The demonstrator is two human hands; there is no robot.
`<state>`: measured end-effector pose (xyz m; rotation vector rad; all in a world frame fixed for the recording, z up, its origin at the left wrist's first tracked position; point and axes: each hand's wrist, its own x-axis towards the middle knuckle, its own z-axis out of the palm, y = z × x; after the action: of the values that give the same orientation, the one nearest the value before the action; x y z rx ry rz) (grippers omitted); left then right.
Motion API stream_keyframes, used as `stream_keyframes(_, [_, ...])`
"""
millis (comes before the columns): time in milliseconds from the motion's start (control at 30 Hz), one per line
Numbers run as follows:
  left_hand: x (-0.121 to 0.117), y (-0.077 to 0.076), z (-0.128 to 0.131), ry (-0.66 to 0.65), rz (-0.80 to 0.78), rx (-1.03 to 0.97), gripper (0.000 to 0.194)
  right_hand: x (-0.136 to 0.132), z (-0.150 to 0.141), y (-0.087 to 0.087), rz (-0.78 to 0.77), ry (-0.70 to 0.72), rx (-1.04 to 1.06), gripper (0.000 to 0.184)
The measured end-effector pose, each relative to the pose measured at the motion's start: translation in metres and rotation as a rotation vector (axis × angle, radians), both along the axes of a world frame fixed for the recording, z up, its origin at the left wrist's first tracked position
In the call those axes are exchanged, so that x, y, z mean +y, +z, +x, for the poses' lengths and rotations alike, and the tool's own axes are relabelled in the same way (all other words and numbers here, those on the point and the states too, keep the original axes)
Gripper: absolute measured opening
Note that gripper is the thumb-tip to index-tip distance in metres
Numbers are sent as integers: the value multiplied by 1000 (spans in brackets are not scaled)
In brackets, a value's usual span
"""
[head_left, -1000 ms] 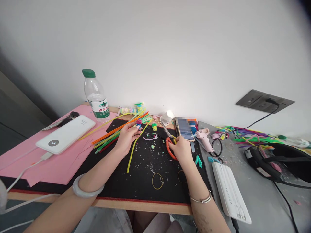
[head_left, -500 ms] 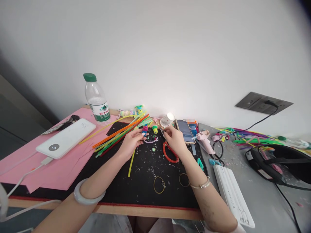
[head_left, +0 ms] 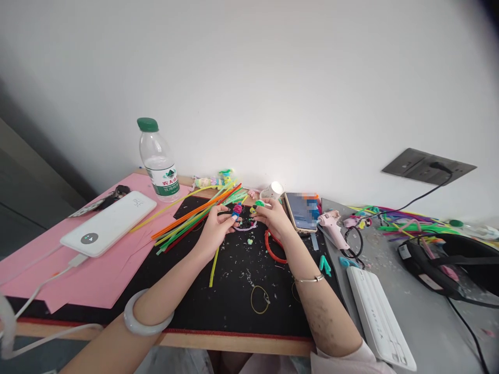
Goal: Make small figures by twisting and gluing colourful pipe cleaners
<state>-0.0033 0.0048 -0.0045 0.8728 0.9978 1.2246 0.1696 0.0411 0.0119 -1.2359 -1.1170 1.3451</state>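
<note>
My left hand (head_left: 213, 228) is closed, pinching a small pink-and-blue fuzzy figure (head_left: 237, 209) between thumb and fingers. Close beside it, my right hand (head_left: 276, 218) has its fingertips closed on a small green-and-yellow fuzzy piece (head_left: 257, 204). The two pieces are apart. Below the hands, a curved lilac strip (head_left: 246, 227) and a tiny pale green bit (head_left: 250, 241) lie on the black mat (head_left: 234, 301). Red-handled pliers or scissors (head_left: 273, 249) rest partly under my right hand, so their kind is hard to tell.
Pipe cleaners (head_left: 183, 223) lie left of my hands. Behind are a paper cup (head_left: 273, 190) and a phone (head_left: 300, 213). A pink glue gun (head_left: 333, 228), a white power strip (head_left: 380, 317) and a black headset (head_left: 429, 265) are rightward. A water bottle (head_left: 159, 166) and power bank (head_left: 109, 223) stand left.
My right hand has moved slightly left and taken hold of the green-and-yellow piece that lay on the mat. The left hand keeps the pink-and-blue figure. The view has shifted a little.
</note>
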Motion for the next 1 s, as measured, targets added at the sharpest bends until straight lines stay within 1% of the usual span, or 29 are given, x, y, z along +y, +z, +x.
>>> stream_keyframes(33, [0,0,0,6,36,19,31,-7,1,0,-40,21,134,31])
stream_keyframes(100, [0,-1,1,-18,113,68,24,-21,1,-2,-81,49,302,37])
stream_keyframes(200, [1,-5,0,-38,198,164,13,-36,-1,-8,-29,40,390,37])
stream_keyframes(267, [1,-6,0,-14,230,209,11,-41,-2,-13,28,33,402,30])
stream_keyframes(367, [-1,-4,0,-3,276,226,17,-44,-6,-16,77,55,398,23])
stream_keyframes(433, [-4,1,2,-20,306,226,21,-45,-9,-16,78,90,387,23])
stream_keyframes(567, [-11,9,5,-47,302,161,32,-48,-14,-16,72,152,374,24])
stream_keyframes(700, [-13,9,7,-64,323,160,39,-51,-21,-17,83,201,341,26])
stream_keyframes(867, [-12,6,6,-72,329,192,31,-53,-27,-18,67,213,320,28])
stream_keyframes(1000, [-11,5,6,-48,337,226,28,-54,-29,-18,75,244,329,28])
